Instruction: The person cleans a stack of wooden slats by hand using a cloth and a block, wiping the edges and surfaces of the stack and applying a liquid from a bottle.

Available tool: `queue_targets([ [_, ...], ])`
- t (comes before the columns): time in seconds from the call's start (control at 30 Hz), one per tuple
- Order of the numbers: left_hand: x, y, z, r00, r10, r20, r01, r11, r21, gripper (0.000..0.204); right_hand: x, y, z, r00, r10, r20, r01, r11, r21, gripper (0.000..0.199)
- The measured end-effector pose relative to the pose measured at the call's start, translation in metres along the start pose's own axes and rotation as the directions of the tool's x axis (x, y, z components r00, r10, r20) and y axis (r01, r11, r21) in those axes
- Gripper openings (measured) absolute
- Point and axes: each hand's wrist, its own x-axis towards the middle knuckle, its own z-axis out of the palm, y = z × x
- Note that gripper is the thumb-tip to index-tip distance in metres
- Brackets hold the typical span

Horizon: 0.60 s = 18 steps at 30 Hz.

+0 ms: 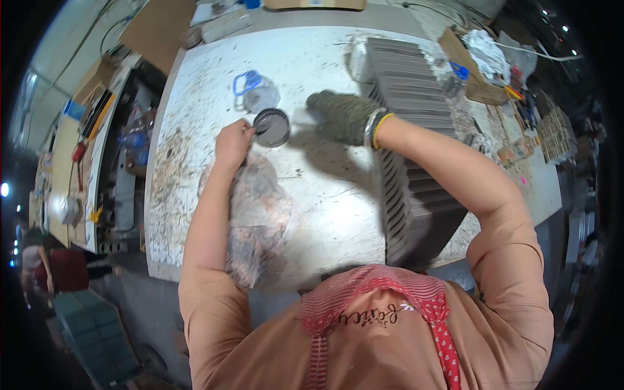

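Observation:
My bare left hand [233,144] is closed in a pinch at the left rim of a small round dark container [272,127]. Something thin and dark runs from the fingertips into the container, too small to name. A mottled, crumpled clear plastic bag [260,201] lies beside my left forearm. In a dark knitted glove, my right hand [344,117] hovers over the white tabletop [331,227], right of the container. Motion smears its fingers, so their grip is unclear. Close to its right stands a long row of dark grey ridged slats [416,136].
Beyond the container sits a clear plastic vessel with a blue handle [247,82]. At the back right, a cardboard box [478,71] holds plastic bags, with a blue-topped bottle [457,77] beside it. A clear bottle [517,151] lies farther right. Another person [49,263] is at far left.

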Motion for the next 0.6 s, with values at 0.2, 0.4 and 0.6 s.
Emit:
queue_targets([
  [0.2,-0.007,0.011,-0.006,0.989,-0.034,0.142,0.040,0.998,-0.039,0.023,0.032,0.010,0.013,0.975,0.191,0.118,-0.200,0.977,0.073,0.051],
  [0.4,-0.009,0.016,-0.007,0.980,0.010,0.200,0.004,0.998,-0.070,0.023,0.047,0.004,0.023,0.982,0.167,0.092,-0.178,0.975,0.130,0.055],
  [0.6,-0.023,-0.020,-0.009,0.874,-0.288,0.392,0.486,0.470,-0.737,0.018,0.062,0.011,0.041,0.983,0.182,0.029,-0.180,0.919,0.351,0.056],
])
